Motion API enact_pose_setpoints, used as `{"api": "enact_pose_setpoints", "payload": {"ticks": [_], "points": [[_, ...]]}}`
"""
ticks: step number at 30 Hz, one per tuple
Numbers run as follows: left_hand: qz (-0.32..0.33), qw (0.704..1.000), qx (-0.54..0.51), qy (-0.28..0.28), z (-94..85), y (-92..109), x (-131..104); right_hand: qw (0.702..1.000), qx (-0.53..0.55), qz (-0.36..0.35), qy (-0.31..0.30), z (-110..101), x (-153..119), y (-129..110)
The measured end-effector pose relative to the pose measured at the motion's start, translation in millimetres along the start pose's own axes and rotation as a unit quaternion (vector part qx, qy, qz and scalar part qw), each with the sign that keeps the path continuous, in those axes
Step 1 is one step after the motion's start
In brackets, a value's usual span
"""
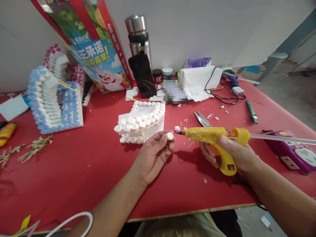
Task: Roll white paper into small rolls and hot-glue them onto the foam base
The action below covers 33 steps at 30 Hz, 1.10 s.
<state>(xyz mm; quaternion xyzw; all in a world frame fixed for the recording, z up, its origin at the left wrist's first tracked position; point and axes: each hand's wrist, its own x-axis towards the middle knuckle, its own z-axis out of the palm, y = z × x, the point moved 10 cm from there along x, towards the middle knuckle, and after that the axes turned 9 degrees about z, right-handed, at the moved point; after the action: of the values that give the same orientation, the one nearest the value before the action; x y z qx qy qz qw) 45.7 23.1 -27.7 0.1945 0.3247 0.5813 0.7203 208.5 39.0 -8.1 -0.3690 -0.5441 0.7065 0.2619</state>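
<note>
Between the thumb and fingers of my left hand (158, 149) is a small white rolled piece (169, 136), rosette-like at its end. My right hand (234, 153) grips a yellow hot glue gun (209, 134), its dark nozzle pointing left, just beside that piece. A clear glue stick (278, 137) sticks out of the gun's back. Just beyond my left hand stands a white model (142, 121) edged with rows of similar white rolls, on white board. Another loose white roll (177, 128) lies on the table near the nozzle.
On the red table (98, 184), scissors (202, 119), a green cutter (251, 112) and a purple power strip (291, 149) lie right. A blue-and-white model (54, 102), dried stems (36, 148) and a large bag (96, 49) are left. Behind stand a steel flask (138, 33) and a phone (142, 75).
</note>
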Motion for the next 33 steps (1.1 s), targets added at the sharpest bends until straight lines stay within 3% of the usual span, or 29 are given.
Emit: {"api": "enact_pose_setpoints", "payload": {"ticks": [18, 24, 26, 28, 31, 33], "points": [[-0.004, 1.000, -0.002, -0.006, 2.0, 2.7, 1.4, 1.000, -0.017, 0.002, 0.013, 4.4, 3.8, -4.6], [0.026, 0.998, 0.048, -0.018, 3.0, 9.0, 1.8, 1.000, -0.001, -0.002, 0.012, 1.6, 2.0, -6.3], [0.068, 0.992, 0.106, -0.017, 0.5, 16.5, 2.9, 1.000, 0.008, -0.011, 0.006, 0.3, 1.5, -6.3], [0.152, 0.966, 0.206, -0.031, 3.8, 32.6, 1.6, 0.999, 0.021, -0.028, -0.002, -1.3, 0.8, -7.3], [0.292, 0.878, 0.373, -0.069, 20.4, 55.6, -9.3, 0.998, 0.047, -0.044, -0.011, -3.7, 0.2, -7.6], [0.348, 0.827, 0.435, -0.077, 27.7, 63.0, -17.2, 0.998, 0.052, -0.046, -0.010, -5.1, 0.5, -7.4]]}}
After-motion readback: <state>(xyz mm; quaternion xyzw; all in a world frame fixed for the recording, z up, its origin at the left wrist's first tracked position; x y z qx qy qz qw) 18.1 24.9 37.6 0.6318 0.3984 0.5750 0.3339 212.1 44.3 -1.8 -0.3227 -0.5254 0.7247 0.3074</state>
